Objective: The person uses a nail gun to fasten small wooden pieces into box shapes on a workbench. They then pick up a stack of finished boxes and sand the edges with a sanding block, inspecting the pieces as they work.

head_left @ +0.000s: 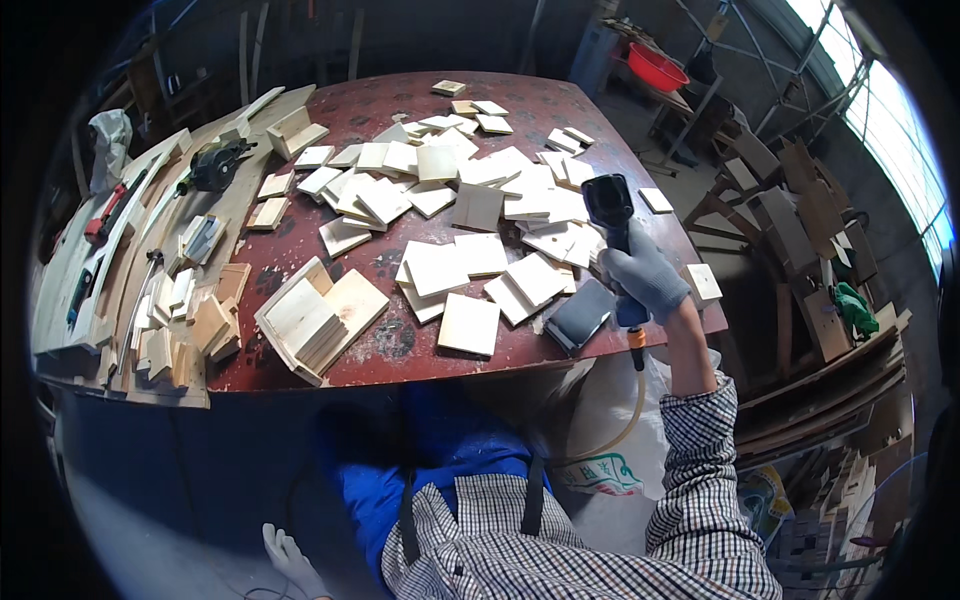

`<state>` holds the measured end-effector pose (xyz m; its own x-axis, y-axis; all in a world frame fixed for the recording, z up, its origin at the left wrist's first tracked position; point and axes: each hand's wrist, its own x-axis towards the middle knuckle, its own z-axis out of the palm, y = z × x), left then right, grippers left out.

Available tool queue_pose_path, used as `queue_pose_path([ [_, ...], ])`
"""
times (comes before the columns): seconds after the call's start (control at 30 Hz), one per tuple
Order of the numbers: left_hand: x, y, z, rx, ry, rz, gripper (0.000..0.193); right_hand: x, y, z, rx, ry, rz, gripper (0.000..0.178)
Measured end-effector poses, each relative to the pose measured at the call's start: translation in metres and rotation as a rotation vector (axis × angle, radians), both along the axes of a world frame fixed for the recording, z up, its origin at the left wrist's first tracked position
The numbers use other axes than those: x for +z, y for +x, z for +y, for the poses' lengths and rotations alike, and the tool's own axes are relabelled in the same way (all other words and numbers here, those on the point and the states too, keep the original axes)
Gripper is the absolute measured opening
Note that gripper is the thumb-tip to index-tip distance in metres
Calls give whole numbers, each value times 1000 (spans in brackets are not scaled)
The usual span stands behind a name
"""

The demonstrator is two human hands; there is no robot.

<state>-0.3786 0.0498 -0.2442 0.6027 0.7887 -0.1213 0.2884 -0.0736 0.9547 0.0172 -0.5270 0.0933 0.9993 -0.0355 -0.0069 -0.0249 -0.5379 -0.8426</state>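
My right hand [645, 272], in a grey glove, is wrapped round the handle of a dark air nailer [607, 202]. The tool is raised over the table's near right part, and a yellowish hose [628, 425] runs down from its orange fitting. Low at the left, away from the table, my left hand [288, 555] hangs in a pale glove with its fingers stretched out, nothing in them. Many thin wooden boards [470, 325] lie loose and heaped on the red table [420, 372]. Nearer the left, several boards stand together on a larger wooden piece [358, 305].
Along the left, planks carry small wood blocks [160, 350], a black tool [215, 165] and a red-handled tool [97, 228]. Stacked wood [790, 220] fills the right side. A red basin [657, 68] sits at the back right. A white sack [610, 400] stands by the front edge.
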Motion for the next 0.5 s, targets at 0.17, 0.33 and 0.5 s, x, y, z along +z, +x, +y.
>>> queue_pose_path([
  [0.17, -21, 4, -16, 112, -115, -12, 51, -88, 62, -157, -211, -643, -164, 61],
  [0.33, -27, 0, -33, 228, -91, 6, 45, -189, 106, -207, -285, -1085, -112, 76],
  [0.5, -16, 17, -56, 181, -191, 85, 47, -188, 68, -195, -324, -1068, -70, 78],
])
